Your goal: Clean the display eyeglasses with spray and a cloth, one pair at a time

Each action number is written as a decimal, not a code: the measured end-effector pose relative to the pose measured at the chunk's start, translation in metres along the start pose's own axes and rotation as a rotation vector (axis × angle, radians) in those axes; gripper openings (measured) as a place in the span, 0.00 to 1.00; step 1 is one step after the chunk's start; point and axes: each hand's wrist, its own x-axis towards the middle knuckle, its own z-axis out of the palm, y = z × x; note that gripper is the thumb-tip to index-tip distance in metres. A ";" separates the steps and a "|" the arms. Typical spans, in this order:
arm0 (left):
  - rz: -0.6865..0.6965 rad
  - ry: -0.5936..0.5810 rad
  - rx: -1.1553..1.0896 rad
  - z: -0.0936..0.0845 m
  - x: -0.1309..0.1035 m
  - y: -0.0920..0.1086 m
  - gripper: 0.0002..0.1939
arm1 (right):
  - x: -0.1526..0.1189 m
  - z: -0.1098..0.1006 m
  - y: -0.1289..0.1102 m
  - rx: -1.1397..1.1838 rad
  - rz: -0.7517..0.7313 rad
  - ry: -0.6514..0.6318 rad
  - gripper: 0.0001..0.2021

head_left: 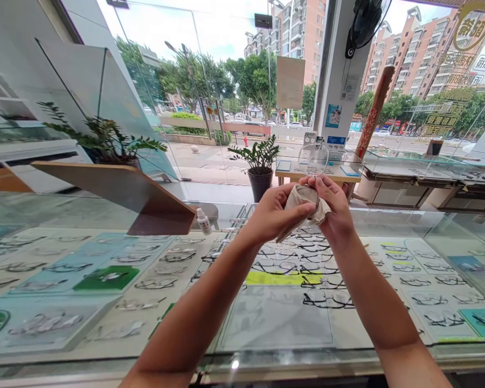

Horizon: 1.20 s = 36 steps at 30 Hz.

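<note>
Both hands are raised over the glass display counter (283, 318). My left hand (277, 210) is closed on a beige cleaning cloth (303, 196), with the thumb pressed along its front. My right hand (335, 202) is closed too, its fingertips pinching a thin-framed pair of eyeglasses (327, 161) at the top of the cloth. A pale, see-through rim stands up above the fingertips. The cloth hides the rest of the glasses, and its loose edge touches my right fingers. Beyond my left forearm a small white spray bottle (203, 222) stands on the counter.
Rows of eyeglass frames (275, 267) lie under the counter glass. A tilted brown board (145, 196) stands at the left. Past the counter are a potted plant (261, 161), a wooden table (286, 175) and a large window. More display cases (400, 191) stand at the right.
</note>
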 end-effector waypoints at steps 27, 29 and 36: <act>0.073 0.256 -0.027 0.024 -0.003 -0.010 0.27 | -0.011 0.015 -0.003 0.022 0.014 0.095 0.10; 0.022 0.171 -0.049 0.020 -0.003 -0.008 0.28 | -0.010 0.014 -0.005 0.038 0.018 0.118 0.09; -0.033 -0.042 -0.096 0.007 -0.005 -0.001 0.23 | -0.008 0.012 -0.009 0.040 0.005 0.120 0.07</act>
